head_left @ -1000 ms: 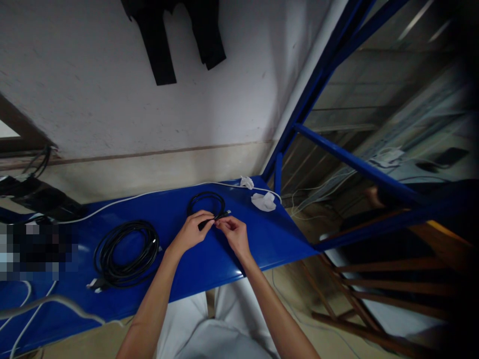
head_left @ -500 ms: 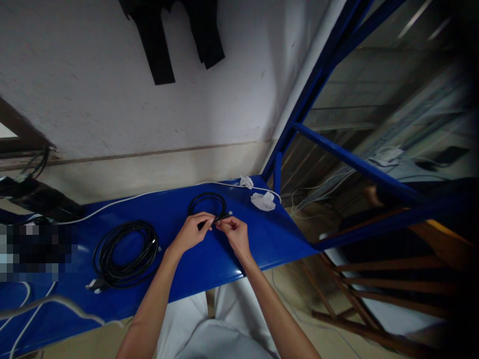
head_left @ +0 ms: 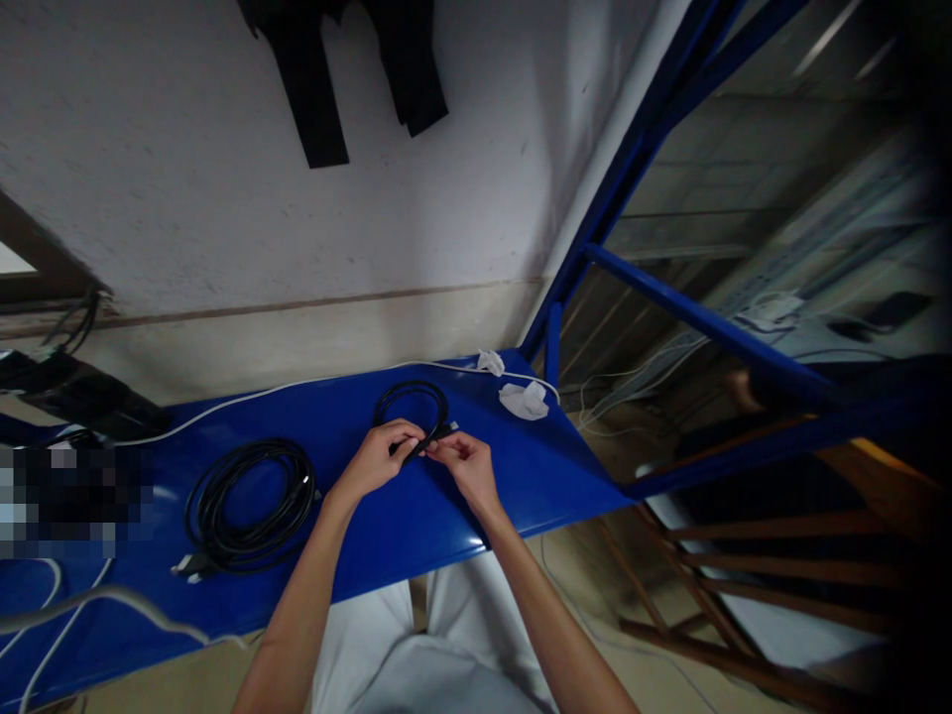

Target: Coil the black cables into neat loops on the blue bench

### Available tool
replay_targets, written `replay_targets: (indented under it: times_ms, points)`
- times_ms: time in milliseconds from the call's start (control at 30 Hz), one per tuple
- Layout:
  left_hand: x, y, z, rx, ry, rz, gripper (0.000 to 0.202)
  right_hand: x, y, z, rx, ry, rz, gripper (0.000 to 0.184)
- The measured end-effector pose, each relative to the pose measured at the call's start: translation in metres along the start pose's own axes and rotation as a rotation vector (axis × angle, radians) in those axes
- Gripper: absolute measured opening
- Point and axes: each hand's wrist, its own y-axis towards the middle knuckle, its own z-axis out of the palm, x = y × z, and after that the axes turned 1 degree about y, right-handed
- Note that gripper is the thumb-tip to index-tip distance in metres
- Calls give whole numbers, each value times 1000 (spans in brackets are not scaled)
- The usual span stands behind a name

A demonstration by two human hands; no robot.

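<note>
A small coil of black cable (head_left: 412, 385) lies on the blue table (head_left: 357, 555), its loop reaching out beyond my fingers. My left hand (head_left: 381, 458) is closed round the near side of the coil. Right beside it, my right hand (head_left: 465, 464) pinches the same cable with thumb and fingertips. A light-tipped connector end pokes out just above the right fingers. What exactly lies between the fingertips is partly hidden. To the left rests a larger coil of black cable (head_left: 194, 501), with a plug at its lower left.
Crumpled white paper (head_left: 525, 400) and a white cable (head_left: 334, 378) lie along the table's back. A black box-like object (head_left: 81, 397) stands at far left, near grey and white cables. Blue metal framing (head_left: 714, 322) rises at right, above a wooden chair (head_left: 773, 572).
My left fingers have shifted slightly at the near side of the small coil. Both hands stay nearly in place, and the larger coil has not moved.
</note>
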Motion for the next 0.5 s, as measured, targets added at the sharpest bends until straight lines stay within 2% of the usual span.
replay_targets:
  times_ms: [200,367,500]
  points:
    - [7,0,-6,67,-148,-45,24,0,-1,0,25,-41,-11,29]
    - [1,0,-11,94,-67,-26,27,5,-3,2,50,5,-4,29]
    - [-5,1,-12,114,-5,-12,33,10,-13,4,20,23,29,28]
